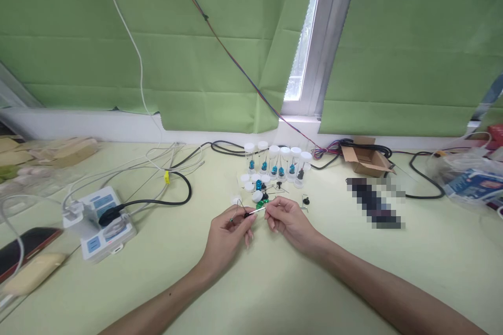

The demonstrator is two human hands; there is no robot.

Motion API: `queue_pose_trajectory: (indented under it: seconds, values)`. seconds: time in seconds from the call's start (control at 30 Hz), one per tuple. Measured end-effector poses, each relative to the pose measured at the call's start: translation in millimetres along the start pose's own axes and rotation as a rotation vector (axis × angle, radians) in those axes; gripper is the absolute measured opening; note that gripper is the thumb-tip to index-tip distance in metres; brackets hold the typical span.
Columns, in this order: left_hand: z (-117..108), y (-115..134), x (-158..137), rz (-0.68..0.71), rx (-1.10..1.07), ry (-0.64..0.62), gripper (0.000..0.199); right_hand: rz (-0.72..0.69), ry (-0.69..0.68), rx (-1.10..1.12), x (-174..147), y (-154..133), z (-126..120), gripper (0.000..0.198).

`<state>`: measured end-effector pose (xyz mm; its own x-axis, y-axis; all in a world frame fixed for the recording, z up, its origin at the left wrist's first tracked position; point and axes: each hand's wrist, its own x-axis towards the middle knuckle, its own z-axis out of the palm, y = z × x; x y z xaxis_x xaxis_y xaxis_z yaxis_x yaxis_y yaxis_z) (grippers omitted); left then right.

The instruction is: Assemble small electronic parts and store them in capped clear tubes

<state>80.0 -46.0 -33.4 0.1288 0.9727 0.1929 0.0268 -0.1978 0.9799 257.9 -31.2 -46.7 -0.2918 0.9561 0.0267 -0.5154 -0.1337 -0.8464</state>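
Observation:
My left hand (228,230) is closed in a pinch on a small black part (247,215) with a thin dark wire rising from it. A thin silvery rod (257,210) spans from that part to my right hand (291,221), whose thumb and fingers are closed on its other end. Just beyond my fingers lie small green pieces (262,203), a loose blue piece (258,185) and round white caps (257,197). To the right of my right hand is a black knob-like piece (306,201) with thin metal bits beside it.
Several clear tubes with white caps (274,162) stand behind the hands, most holding blue pieces. A white power strip (108,225) with plugs and cables is at left, near a phone (29,248). An open cardboard box (365,159) and a blurred dark object (373,203) lie right.

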Motion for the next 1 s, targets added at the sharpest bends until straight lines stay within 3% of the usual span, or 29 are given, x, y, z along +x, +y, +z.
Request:
queue_pose_trajectory:
  seconds: [0.4, 0.63, 1.0]
  values:
    - [-0.3, -3.6, 2.0, 0.030, 0.042, 0.015, 0.016, 0.072, 0.008, -0.001, -2.8, -4.5, 6.5, 0.031]
    - [0.8, -1.4, 3.1, 0.011, 0.046, 0.027, 0.019, 0.041, -0.021, 0.074, -1.3, -3.3, 3.3, 0.020]
    - [1.6, 3.5, 1.9, -0.016, 0.027, 0.021, 0.018, 0.021, -0.084, 0.109, -1.7, -1.5, 3.3, 0.022]
